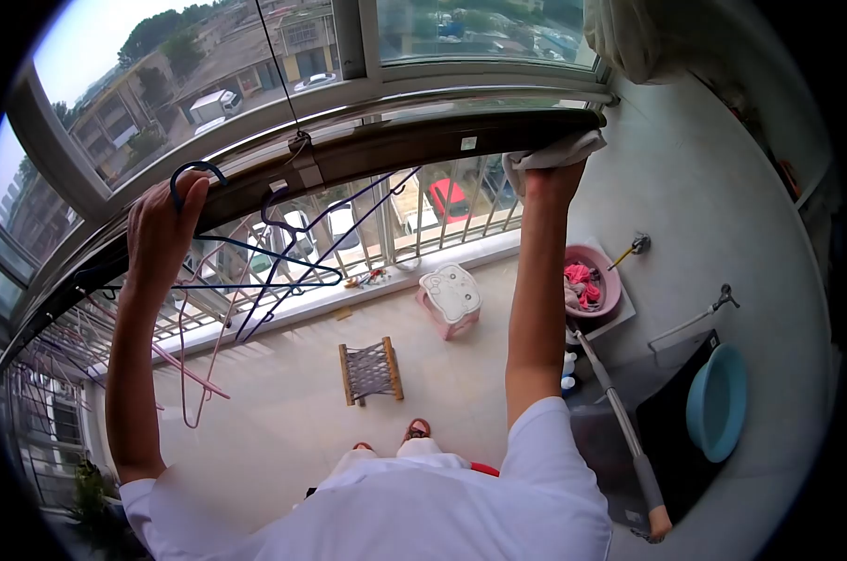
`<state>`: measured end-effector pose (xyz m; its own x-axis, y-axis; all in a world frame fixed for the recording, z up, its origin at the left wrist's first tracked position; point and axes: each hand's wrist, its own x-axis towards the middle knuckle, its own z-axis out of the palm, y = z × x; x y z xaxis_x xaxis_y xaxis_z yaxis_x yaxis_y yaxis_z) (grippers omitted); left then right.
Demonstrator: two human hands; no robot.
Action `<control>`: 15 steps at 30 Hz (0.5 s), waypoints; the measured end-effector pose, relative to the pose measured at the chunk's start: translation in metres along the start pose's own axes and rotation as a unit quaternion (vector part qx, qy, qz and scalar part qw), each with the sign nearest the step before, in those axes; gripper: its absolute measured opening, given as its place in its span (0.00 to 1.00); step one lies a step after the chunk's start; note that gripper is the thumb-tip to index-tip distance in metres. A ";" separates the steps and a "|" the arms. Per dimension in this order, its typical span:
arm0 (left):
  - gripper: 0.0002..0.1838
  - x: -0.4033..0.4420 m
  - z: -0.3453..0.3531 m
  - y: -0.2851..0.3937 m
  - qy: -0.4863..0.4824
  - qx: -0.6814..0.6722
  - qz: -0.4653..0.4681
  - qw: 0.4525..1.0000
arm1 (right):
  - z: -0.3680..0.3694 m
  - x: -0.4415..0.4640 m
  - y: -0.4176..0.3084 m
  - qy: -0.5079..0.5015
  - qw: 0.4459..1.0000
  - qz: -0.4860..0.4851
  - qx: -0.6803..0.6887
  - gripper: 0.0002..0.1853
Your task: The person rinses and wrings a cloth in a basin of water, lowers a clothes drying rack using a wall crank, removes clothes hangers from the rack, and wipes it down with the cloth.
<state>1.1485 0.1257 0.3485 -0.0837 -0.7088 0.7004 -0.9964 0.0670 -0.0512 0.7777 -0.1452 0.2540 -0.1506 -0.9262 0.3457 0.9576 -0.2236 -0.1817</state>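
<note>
A long dark clothes-drying rail [386, 150] runs across the view in front of the windows, hung from a thin cable. At its left part, my left hand [162, 224] is closed round the rail, fingers mostly hidden behind it, next to the hook of a dark blue hanger [274, 257]. My right hand [550, 182] presses a pale cloth [573, 150] against the rail's right end; the cloth covers most of its fingers. Between the hands hangs a purple hanger [335, 220]. Pink hangers [204, 379] dangle left of them, below my left hand.
On the floor stand a folding stool [370, 369] and a pink-white step stool [452, 294]. To the right are a pink basin [606, 266] with pink cloth, a long pole [620, 411], a blue basin [716, 402] and a wall tap [723, 297]. Railings [480, 201] line the windows.
</note>
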 end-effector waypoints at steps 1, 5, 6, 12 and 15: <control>0.13 0.001 -0.001 0.002 0.007 -0.010 0.006 1.000 | -0.001 0.000 0.002 -0.001 1.000 -0.005 -0.003 0.19; 0.09 -0.003 -0.005 -0.009 0.043 -0.094 0.012 0.995 | 0.001 -0.008 0.018 0.000 0.988 -0.059 -0.142 0.19; 0.08 -0.003 -0.011 -0.004 0.068 -0.134 0.020 0.988 | 0.006 -0.013 0.020 0.003 0.988 -0.049 -0.147 0.18; 0.05 -0.022 -0.041 0.038 -0.023 -0.258 -0.037 0.965 | -0.011 0.000 0.027 -0.016 0.987 -0.016 -0.158 0.19; 0.03 -0.033 -0.031 0.050 -0.125 -0.403 -0.067 0.904 | -0.014 0.001 0.033 -0.014 0.986 -0.025 -0.166 0.19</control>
<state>1.1021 0.1744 0.3448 -0.0623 -0.8786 0.4734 -0.6755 0.3863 0.6281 0.8057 -0.1574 0.2356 -0.1841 -0.9039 0.3860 0.8157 -0.3597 -0.4531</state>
